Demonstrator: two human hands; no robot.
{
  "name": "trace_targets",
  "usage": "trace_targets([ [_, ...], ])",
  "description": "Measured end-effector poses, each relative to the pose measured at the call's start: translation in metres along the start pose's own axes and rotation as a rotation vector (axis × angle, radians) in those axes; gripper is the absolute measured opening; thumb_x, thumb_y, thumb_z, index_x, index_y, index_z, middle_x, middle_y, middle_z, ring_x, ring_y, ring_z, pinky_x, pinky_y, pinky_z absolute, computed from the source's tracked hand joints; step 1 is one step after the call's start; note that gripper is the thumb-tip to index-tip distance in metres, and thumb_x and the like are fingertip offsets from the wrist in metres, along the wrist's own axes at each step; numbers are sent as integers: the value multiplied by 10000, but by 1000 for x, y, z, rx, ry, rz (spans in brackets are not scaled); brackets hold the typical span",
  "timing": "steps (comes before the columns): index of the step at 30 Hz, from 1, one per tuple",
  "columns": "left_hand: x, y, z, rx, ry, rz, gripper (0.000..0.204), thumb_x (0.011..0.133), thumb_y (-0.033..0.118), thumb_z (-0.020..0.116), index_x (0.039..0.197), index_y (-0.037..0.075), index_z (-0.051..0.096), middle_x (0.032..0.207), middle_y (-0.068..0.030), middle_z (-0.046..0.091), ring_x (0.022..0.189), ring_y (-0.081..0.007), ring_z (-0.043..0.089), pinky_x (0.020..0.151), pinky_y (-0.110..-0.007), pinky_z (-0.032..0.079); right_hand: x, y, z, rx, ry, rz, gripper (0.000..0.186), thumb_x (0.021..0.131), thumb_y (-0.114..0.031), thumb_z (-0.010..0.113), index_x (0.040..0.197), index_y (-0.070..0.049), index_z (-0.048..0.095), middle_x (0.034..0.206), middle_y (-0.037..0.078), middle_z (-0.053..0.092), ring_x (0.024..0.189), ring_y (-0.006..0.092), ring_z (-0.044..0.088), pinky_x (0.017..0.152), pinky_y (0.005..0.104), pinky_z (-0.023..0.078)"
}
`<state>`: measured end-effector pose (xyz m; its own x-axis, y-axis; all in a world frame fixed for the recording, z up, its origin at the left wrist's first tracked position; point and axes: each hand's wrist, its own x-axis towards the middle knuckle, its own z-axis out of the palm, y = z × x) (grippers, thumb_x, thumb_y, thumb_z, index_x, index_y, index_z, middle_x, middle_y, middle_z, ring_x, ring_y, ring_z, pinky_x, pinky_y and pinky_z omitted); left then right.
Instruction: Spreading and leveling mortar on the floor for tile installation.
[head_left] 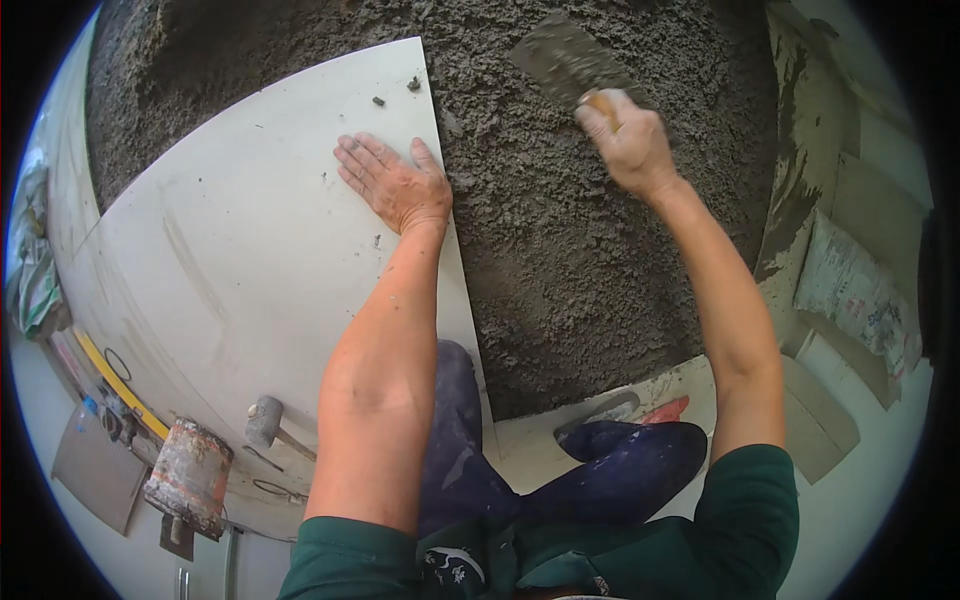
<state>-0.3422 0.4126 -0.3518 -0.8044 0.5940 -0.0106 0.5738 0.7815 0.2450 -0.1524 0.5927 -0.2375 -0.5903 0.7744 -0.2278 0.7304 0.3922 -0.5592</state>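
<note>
Wet grey mortar (590, 260) with a rough, ridged surface covers the floor ahead and to the right. My right hand (635, 145) is closed round the wooden handle of a trowel (570, 60), whose mortar-smeared blade lies over the far part of the bed. Under my left hand (397, 185) is a large pale tile (260, 240); the palm rests flat near its right edge, fingers stretched out. A few mortar crumbs (413, 84) lie on the tile beyond that hand. Along the tile's right edge the mortar begins.
At the lower left stand a rubber mallet (265, 422), a mortar-crusted bucket (188, 478) and a yellow level (120, 385). A crumpled printed bag (858, 290) lies at the right, beside a board-like panel (815, 420). My knees rest at the near edge of the mortar.
</note>
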Motion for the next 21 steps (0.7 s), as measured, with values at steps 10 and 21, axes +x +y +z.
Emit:
trace_targets([
  [10, -1, 5, 5, -2, 1, 23, 801, 949, 436, 442, 1458, -144, 226, 1559, -317, 166, 1481, -411, 92, 1216, -469, 34, 69, 19, 36, -25, 336, -106, 495, 950, -552, 488, 1123, -117, 649, 959, 207, 710, 927, 395, 683, 801, 477, 542],
  [21, -1, 0, 11, 41, 52, 10, 797, 960, 477, 414, 1471, -111, 250, 1579, -274, 169, 1494, -378, 68, 1217, -443, 17, -91, 33, 1, -245, -173, -11, 352, 942, -417, 565, 988, -72, 622, 790, 202, 690, 746, 393, 675, 677, 486, 529],
])
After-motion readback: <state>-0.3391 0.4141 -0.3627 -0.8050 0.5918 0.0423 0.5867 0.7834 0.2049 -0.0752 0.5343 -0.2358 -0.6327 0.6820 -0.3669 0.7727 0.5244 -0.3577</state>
